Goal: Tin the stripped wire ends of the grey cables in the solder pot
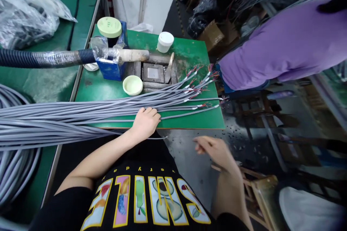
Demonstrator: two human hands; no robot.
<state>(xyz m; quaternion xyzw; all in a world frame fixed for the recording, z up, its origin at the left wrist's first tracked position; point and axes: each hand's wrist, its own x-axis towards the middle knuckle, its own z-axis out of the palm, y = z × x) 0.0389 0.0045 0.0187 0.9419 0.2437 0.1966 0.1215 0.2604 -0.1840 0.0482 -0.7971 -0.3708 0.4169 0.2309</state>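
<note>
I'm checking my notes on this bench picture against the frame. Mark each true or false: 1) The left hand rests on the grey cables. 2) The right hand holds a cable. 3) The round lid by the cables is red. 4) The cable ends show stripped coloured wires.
1) True: the left hand lies on the grey cables at the table edge.
2) False: the right hand hangs off the table, apparently empty.
3) False: the round lid is pale green.
4) True: the cable ends fan out with coloured wires.

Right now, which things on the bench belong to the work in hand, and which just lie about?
In hand: grey cables under the left hand; right hand free.
Lying about: white jar, green lid, blue box, hose, plastic bag.
</note>
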